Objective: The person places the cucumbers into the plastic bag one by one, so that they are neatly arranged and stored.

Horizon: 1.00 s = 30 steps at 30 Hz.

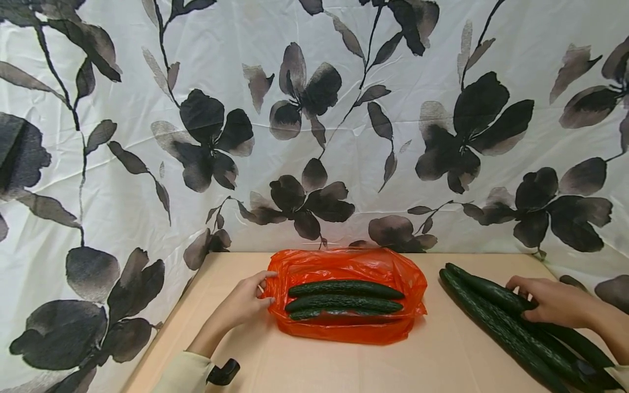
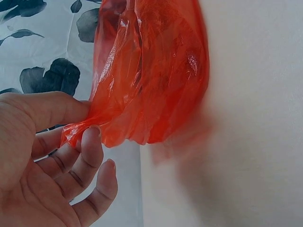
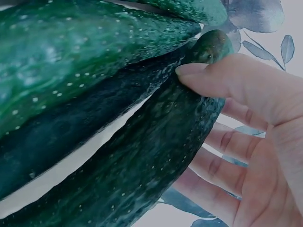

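Observation:
At the left end of a red plastic bag, my left hand pinches a gathered bit of the film between thumb and fingers. Several dark green cucumbers lie side by side at the bag's opening, its film spread around them. On the right, my right hand grips one cucumber near its end, thumb on top and fingers along the far side. That cucumber belongs to a slanting pile of cucumbers, and the others lie close beside it.
A pale tabletop carries both the bag and the pile. Behind it hangs a white cloth with dark flowers, which also runs down the left side. A black wrist mount sits at my left sleeve.

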Available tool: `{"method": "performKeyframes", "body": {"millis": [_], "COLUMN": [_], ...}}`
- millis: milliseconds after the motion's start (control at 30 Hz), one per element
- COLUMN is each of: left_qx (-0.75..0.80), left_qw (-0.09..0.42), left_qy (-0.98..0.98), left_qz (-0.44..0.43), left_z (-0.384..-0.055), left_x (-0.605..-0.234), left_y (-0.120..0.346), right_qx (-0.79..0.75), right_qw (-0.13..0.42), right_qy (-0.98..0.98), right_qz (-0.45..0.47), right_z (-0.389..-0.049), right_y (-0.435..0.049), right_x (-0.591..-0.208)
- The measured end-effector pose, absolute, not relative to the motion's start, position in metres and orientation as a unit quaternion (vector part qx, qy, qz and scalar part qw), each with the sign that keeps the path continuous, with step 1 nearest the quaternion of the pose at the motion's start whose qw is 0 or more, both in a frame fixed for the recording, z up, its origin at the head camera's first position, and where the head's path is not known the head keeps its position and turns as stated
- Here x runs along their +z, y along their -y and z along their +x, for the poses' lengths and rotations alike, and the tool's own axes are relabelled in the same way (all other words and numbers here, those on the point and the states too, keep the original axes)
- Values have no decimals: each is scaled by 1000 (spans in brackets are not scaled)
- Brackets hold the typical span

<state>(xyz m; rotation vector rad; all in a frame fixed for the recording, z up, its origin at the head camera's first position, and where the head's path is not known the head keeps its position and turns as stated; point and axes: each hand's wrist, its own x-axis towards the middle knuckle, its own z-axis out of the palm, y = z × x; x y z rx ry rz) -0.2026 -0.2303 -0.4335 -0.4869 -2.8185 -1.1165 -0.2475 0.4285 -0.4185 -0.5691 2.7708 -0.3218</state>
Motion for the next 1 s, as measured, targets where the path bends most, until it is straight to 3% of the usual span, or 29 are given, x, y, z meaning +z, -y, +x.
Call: {"method": "performKeyframes", "body": {"millis": [233,667,1000], "left_qx": [-365,-368,-368], "left_qw": [31,32,32], "left_qy": [919,918,917], "left_qz": [-148,-147,-150], "left_z": [-202,-202,-202], "left_x": [-433,-434,-434], "left_y": [230,229,230], "right_qx": [-131,-141,-134], "right_qw": [135,50,4], "right_qy": [-956,-933,-930], "right_qz": [-225,-327,-343], "right_z": [-247,-246,-248], "right_y": [-424,-399,-373], "right_x": [-411,-393,-378]}}
